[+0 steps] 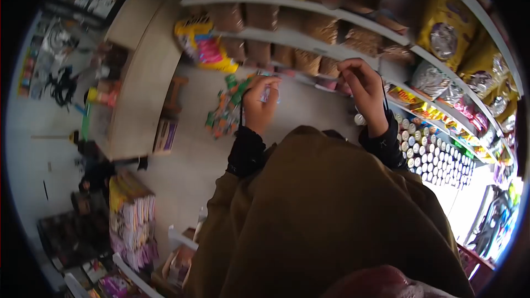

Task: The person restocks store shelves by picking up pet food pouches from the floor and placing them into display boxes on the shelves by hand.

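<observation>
My left hand (259, 102) is raised in front of me, its fingers curled. A small pale, colourful piece (269, 95) shows beside its fingers; whether it is gripped or lies behind cannot be made out. Just left of that hand is a heap of small green and orange packets (223, 111), seemingly on the floor. My right hand (364, 91) is held up apart from it, thumb and index finger bent towards each other near the lower shelves. Anything between those fingertips is too small to see. Dark cords hang at both wrists.
Shelves (326, 49) with bags of brown goods run across the front. A yellow bag (207, 47) stands beside a wooden counter (138, 72). Many round-topped containers (436, 154) are at right, below snack packs (430, 110). A stack of packs (132, 221) stands at lower left.
</observation>
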Motion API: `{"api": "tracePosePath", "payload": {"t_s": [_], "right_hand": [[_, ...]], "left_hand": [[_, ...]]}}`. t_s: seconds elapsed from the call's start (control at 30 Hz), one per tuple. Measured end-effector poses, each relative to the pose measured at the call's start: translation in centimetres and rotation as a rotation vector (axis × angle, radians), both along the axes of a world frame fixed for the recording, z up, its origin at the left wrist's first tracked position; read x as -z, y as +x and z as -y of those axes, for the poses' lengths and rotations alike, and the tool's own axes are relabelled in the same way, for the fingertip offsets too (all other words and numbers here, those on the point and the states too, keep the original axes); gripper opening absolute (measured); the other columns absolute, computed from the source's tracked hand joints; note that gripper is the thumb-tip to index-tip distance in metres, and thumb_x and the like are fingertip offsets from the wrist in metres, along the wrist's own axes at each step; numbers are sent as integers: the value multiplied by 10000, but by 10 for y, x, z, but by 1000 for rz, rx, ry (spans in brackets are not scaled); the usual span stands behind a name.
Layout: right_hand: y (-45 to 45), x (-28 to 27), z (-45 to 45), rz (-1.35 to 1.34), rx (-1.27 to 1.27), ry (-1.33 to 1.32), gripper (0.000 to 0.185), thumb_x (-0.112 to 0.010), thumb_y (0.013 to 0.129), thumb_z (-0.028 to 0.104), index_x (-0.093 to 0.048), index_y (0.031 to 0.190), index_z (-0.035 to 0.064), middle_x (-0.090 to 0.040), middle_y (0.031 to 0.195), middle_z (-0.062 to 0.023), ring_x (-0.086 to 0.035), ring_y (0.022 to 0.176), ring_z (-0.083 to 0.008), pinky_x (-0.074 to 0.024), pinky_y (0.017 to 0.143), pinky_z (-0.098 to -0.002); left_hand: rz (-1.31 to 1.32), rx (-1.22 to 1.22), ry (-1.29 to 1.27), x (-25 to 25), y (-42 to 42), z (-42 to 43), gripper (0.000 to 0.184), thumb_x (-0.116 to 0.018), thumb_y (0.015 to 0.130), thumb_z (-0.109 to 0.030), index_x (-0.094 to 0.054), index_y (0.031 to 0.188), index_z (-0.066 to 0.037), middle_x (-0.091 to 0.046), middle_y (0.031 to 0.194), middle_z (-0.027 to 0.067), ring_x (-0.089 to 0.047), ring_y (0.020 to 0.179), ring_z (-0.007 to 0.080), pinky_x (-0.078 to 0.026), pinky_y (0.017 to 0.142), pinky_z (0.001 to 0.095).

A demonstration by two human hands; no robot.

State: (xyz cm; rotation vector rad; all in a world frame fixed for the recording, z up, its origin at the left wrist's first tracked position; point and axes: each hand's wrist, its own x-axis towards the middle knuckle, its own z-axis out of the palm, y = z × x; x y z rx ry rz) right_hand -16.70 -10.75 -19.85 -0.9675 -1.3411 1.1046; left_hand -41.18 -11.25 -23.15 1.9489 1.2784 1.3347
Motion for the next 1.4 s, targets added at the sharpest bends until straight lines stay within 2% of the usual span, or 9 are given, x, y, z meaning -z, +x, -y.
{"api": "tracePosePath", "payload": {"t_s": [0.07, 0.17, 0.33, 0.67, 0.9, 1.07, 1.17, 1.27, 1.4], "right_hand": [[-46, 5, 3, 18, -87, -40, 129, -481, 892, 13, -563, 991, -2, -575, 916, -24, -548, 773, -83, -442, 715, -211], [-107, 14, 9, 72, -204, 83, 138, -487, 887, 6, -565, 999, -11, -578, 918, -26, -549, 768, -81, -446, 712, -216], [-179, 26, 17, 78, -297, 63, 147, -493, 882, 3, -570, 1007, -16, -581, 921, -26, -548, 765, -78, -446, 710, -217], [-263, 54, -19, 159, -407, -1, 163, -488, 889, 15, -575, 1023, -15, -589, 940, -27, -548, 772, -82, -447, 712, -220], [-333, 82, -66, 193, -456, -23, 173, -480, 891, 18, -574, 1032, -14, -595, 941, -25, -547, 777, -79, -447, 719, -216], [-396, 111, -114, 245, -548, -64, 177, -491, 883, 29, -579, 1033, 0, -603, 940, -26, -553, 787, -82, -452, 715, -222], [-439, 141, -147, 324, -592, -68, 174, -501, 877, 42, -583, 1028, 12, -610, 933, -34, -563, 783, -90, -458, 703, -232], [-478, 180, -172, 449, -671, -67, 169, -509, 872, 57, -586, 1020, 25, -617, 919, -44, -576, 768, -102, -466, 686, -244], [-528, 229, -195, 608, -824, -206, 175, -497, 853, 74, -603, 987, 35, -641, 885, -74, -621, 761, -159, -485, 677, -277]], "left_hand": [[124, -164, -97, -4, -46, 25, 143, -521, 888, -101, -605, 942, 2, -609, 866, 74, -564, 789, 163, -441, 717, 271], [109, -308, -126, 26, -122, 52, 147, -519, 897, -103, -602, 953, 4, -603, 864, 60, -556, 789, 141, -436, 719, 254], [190, -501, -214, 50, -198, 92, 145, -514, 908, -98, -601, 953, 9, -594, 864, 37, -544, 794, 102, -427, 732, 229], [319, -689, -260, 69, -288, 126, 123, -542, 890, -92, -606, 938, 2, -621, 879, 47, -583, 787, 120, -465, 724, 246], [372, -772, -368, 81, -336, 109, 152, -519, 908, -109, -610, 967, -2, -604, 890, 30, -559, 812, 114, -444, 762, 238], [427, -766, -462, 112, -382, 71, 164, -520, 908, -122, -611, 970, 0, -607, 895, 37, -568, 812, 121, -451, 753, 241], [442, -750, -528, 138, -413, 41, 166, -517, 909, -121, -610, 972, 1, -606, 895, 41, -570, 812, 125, -454, 748, 242], [481, -775, -578, 175, -436, 22, 147, -537, 887, -106, -611, 963, -4, -612, 838, 39, -574, 746, 106, -461, 707, 243], [525, -807, -654, 217, -459, 4, 151, -532, 887, -107, -612, 964, -5, -609, 822, 33, -566, 733, 101, -458, 696, 238]]}}
